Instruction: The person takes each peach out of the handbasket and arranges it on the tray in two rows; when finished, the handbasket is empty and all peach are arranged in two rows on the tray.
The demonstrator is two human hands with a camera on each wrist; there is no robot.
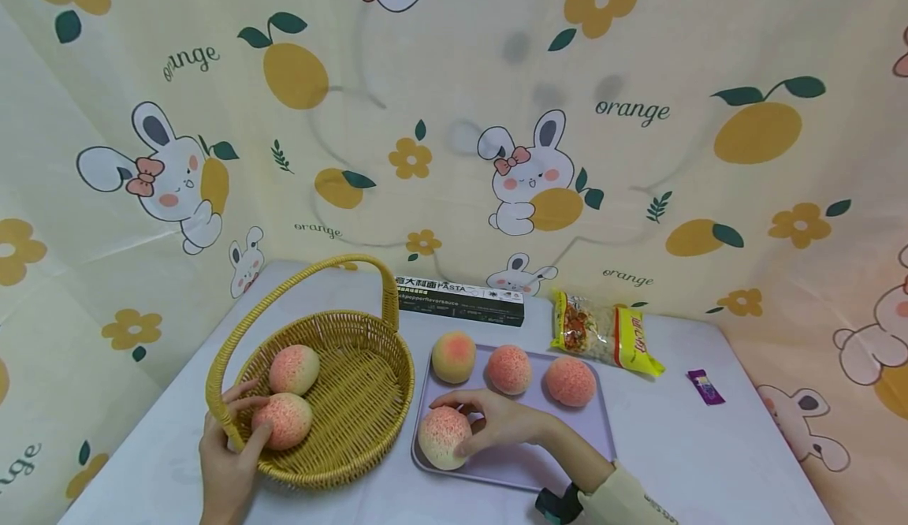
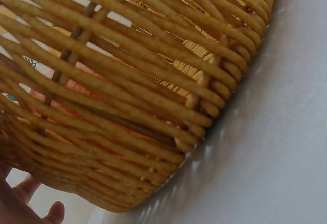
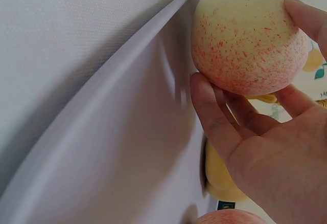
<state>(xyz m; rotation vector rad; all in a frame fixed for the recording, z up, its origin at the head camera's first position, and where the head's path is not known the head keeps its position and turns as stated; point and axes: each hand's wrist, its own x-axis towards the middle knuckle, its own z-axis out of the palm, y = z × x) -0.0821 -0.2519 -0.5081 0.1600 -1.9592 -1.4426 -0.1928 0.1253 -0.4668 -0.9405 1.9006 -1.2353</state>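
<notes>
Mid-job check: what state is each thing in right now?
Basket: upright, handle up, two peaches inside.
Tray: flat, three peaches along its far side.
Held peach: gripped by right hand.
Left hand: at basket's rim; grip unclear.
Pasta box: lying down, looks closed.
Yellow-ended bag: lying down.
Purple packet: lying flat.

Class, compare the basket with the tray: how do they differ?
The basket is woven and golden-brown; the tray is smooth and lilac. The basket is rounded with a tall handle; the tray is rectangular and shows none. Both hold peaches and rest on the same table.
</notes>
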